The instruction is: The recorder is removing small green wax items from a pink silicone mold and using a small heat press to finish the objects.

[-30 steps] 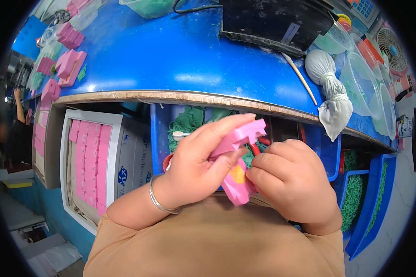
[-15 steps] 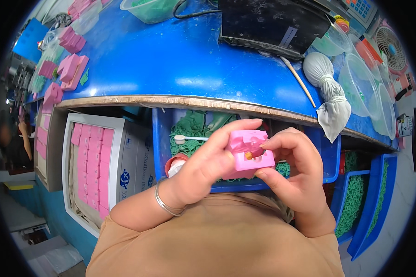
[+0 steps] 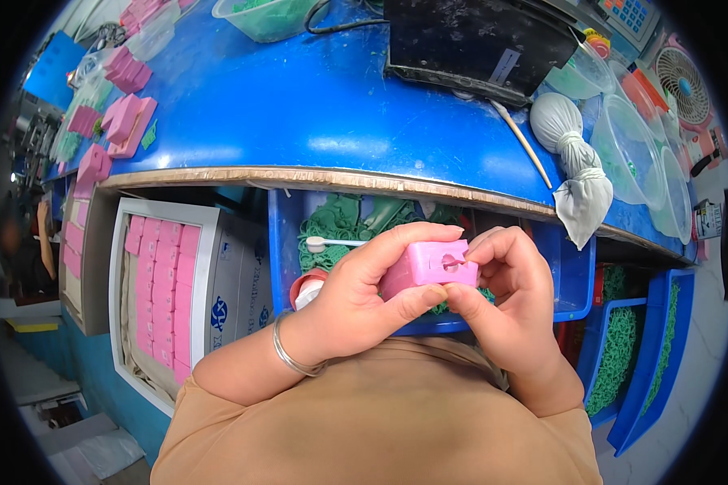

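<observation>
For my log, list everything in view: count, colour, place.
Pink block: one, pink, held centre
Table: one, blue, across top
Tray: one, blue, below table edge
Green strands: many, green, in tray
White stick: one, white, in tray
Boxed blocks: many, pink, lower left
Loose blocks: several, pink, upper left
Black casing: one, black, on table
Wooden stick: one, tan, on table
Cloth bundle: one, white, table's right
Plastic bowls: several, clear, on table
Fan: one, pink, far right
Side trays: two, blue, lower right
Left hand: one, bare, gripping block
Right hand: one, bare, touching block
</observation>
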The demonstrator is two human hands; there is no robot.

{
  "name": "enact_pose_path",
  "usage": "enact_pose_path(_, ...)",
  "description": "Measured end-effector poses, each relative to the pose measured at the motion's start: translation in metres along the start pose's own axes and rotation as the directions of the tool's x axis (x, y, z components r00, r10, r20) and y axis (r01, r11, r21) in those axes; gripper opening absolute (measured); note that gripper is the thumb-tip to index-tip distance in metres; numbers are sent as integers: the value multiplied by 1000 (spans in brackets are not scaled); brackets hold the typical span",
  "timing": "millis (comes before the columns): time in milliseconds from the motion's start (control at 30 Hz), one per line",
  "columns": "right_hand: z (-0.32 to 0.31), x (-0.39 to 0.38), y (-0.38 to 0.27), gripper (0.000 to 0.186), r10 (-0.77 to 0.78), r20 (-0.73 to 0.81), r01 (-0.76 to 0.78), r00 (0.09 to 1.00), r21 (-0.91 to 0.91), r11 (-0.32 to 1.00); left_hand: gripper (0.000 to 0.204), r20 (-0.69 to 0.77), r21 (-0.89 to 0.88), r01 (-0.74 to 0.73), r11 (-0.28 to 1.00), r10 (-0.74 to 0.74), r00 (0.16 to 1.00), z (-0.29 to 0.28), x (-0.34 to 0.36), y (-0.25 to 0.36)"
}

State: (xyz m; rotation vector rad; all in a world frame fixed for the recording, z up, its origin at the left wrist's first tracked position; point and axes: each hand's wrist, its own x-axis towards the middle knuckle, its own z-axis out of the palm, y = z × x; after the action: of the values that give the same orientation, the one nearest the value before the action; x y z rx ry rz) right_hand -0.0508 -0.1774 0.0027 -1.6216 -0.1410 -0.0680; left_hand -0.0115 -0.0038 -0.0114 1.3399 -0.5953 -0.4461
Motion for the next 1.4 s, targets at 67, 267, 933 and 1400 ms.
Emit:
enact_pose_path(67, 1, 1, 0, 30, 15, -7, -15, 1000, 56, 998, 48, -14, -6, 6, 1000, -6, 1000, 0, -1, -2)
enact_pose_path(267, -7, 11, 0, 40, -150, 88, 167, 985, -245, 955, 54, -5, -217, 74, 973, -77, 997, -1, -3, 2)
enact_pose_path(933, 19, 8, 35, 65, 187, 472, -505, 862, 831, 232, 90, 137, 757, -268, 595, 257, 957, 3, 3, 18)
enact_pose_path(1400, 17, 6, 36, 63, 166, 512, -536, 843, 829, 158, 93, 123, 783, -276, 557, 295, 947, 2, 2, 13)
